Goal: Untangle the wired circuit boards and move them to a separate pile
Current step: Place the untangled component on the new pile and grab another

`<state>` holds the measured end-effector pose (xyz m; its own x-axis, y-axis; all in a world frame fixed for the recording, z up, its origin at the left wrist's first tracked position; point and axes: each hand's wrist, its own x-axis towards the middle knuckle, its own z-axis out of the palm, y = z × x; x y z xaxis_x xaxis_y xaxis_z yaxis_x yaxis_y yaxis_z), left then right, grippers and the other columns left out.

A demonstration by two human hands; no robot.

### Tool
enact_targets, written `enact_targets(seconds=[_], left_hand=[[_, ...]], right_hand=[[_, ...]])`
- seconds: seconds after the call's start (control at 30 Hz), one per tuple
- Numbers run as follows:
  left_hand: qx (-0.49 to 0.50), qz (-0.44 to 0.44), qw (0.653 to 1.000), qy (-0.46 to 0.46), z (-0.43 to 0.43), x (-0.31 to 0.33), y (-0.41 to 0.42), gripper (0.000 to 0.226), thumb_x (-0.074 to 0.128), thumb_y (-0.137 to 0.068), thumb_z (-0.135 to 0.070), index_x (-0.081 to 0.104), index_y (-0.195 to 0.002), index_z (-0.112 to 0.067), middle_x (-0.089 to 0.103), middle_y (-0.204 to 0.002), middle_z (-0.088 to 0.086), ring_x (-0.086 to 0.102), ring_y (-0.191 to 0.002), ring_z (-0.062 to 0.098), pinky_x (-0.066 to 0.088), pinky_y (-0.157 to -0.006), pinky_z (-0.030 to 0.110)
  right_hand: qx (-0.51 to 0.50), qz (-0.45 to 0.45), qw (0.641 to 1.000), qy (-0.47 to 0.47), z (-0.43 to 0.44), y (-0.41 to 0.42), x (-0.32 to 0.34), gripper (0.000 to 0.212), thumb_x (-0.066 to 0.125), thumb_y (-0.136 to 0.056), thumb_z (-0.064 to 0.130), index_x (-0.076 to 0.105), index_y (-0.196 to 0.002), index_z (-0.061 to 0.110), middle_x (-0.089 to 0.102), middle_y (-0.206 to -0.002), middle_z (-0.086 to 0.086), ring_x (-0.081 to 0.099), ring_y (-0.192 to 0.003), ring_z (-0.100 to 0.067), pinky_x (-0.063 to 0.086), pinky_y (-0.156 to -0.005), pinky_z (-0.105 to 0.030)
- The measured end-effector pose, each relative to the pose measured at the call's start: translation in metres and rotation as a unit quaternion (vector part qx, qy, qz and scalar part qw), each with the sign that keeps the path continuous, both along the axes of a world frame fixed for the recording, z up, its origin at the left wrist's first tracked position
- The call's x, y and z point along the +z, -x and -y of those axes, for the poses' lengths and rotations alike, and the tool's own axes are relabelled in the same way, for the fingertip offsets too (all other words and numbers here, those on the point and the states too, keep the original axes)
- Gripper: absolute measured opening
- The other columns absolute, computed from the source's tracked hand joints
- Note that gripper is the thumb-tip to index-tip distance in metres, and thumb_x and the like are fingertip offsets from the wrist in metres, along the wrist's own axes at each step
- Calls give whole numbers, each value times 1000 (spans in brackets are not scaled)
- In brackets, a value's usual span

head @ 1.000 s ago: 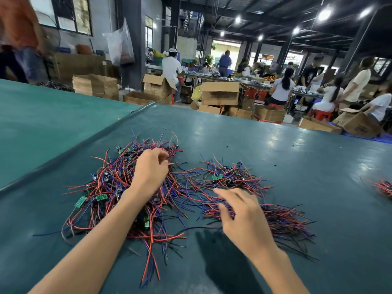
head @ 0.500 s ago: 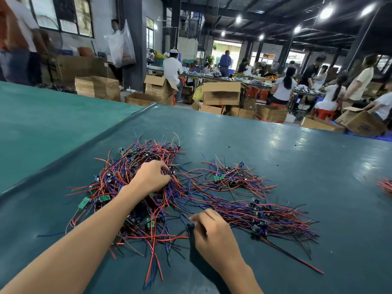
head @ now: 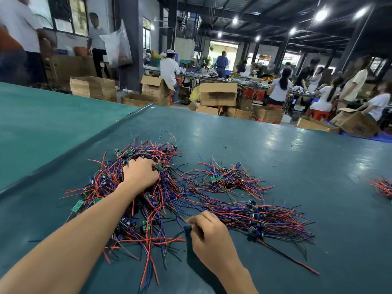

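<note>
Our right hand (head: 209,240) is closed in a pinch on a blue wire (head: 180,215) at 6 o'clock, while our left hand (head: 141,174), fingers curled, presses into the tangle (head: 131,196) at 9 o'clock; whether it grips a board there we cannot tell. The sorted pile (head: 261,217) lies at 3 o'clock, touching the tangle by stray leads, so a hard pull could drag both heaps together or snap a lead. The cardboard boxes (head: 218,94) at 12 o'clock hide their contents.
</note>
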<state>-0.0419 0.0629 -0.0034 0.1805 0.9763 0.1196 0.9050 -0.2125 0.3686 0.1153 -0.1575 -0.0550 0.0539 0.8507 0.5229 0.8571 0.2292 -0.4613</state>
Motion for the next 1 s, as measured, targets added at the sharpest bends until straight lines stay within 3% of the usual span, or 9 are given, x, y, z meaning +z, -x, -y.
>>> enact_targets(seconds=[0.1, 0.27, 0.37, 0.47, 0.53, 0.67, 0.8, 0.9, 1.0], left_hand=[[-1, -1, 1000, 27, 3, 1, -8, 45, 58, -82, -45, 61, -124, -31, 64, -122, 8, 50, -123, 36, 34, -103, 50], [55, 161, 984, 59, 2, 3, -14, 42, 51, -89, -51, 67, -72, -16, 68, -75, 2, 63, -92, 31, 30, -96, 48], [42, 109, 992, 55, 2, 9, -12, 29, 66, -86, -44, 78, -88, -17, 74, -83, 4, 60, -90, 28, 25, -89, 45], [40, 76, 996, 38, 4, 21, -13, 22, 65, -85, -40, 77, -87, -22, 71, -94, 5, 51, -109, 34, 29, -92, 44], [36, 98, 994, 12, 5, 33, -14, 24, 63, -90, -43, 75, -87, -23, 68, -99, 5, 49, -114, 36, 36, -99, 45], [-9, 226, 974, -20, 7, 59, -11, 31, 56, -99, -36, 71, -87, -10, 73, -86, 7, 66, -90, 31, 51, -93, 43], [-47, 446, 894, -6, 13, 89, -11, 20, 51, -104, -21, 65, -106, -7, 73, -90, 7, 68, -76, 19, 51, -76, 30], [-69, 620, 775, 101, 22, 109, -11, 16, 50, -105, -17, 63, -101, -9, 70, -88, 7, 65, -68, 14, 51, -73, 33], [-116, 704, 659, 240, 37, 121, -8, 18, 47, -104, -15, 62, -95, -9, 69, -85, 3, 56, -58, 6, 46, -55, 22]], right_hand=[[2, 6, 1000, -1, 0, -1, 0, 20, 57, -90, 6, 74, -101, 11, 67, -95, 3, 60, -90, -13, 48, -81, -22], [-4, -2, 1000, 0, 0, -1, -1, 19, 59, -90, 6, 74, -100, 10, 67, -96, 3, 61, -90, -13, 48, -80, -20], [-4, -13, 1000, -1, 1, 1, -1, 17, 61, -91, 5, 74, -100, 11, 67, -96, 2, 61, -89, -13, 45, -77, -16], [-2, -18, 1000, 2, 2, 0, -1, 17, 61, -92, 6, 74, -100, 12, 67, -96, 2, 60, -89, -13, 47, -76, -18], [3, -18, 1000, 8, 3, -1, 0, 17, 60, -92, 7, 74, -99, 13, 67, -97, 3, 60, -91, -13, 50, -77, -23], [-1, 0, 1000, 7, 1, 0, 0, 17, 60, -92, 6, 74, -99, 13, 67, -96, 4, 59, -91, -13, 50, -79, -24], [-5, -3, 1000, 13, 1, 1, 0, 18, 59, -92, 8, 74, -99, 15, 66, -96, 6, 59, -91, -10, 47, -80, -20], [-1, -9, 1000, 8, 2, 0, 0, 17, 59, -92, 8, 74, -97, 15, 66, -96, 7, 59, -91, -10, 47, -80, -20], [0, -10, 1000, 5, 1, -1, -1, 17, 60, -92, 8, 74, -97, 15, 66, -96, 8, 59, -90, -9, 49, -80, -21]])
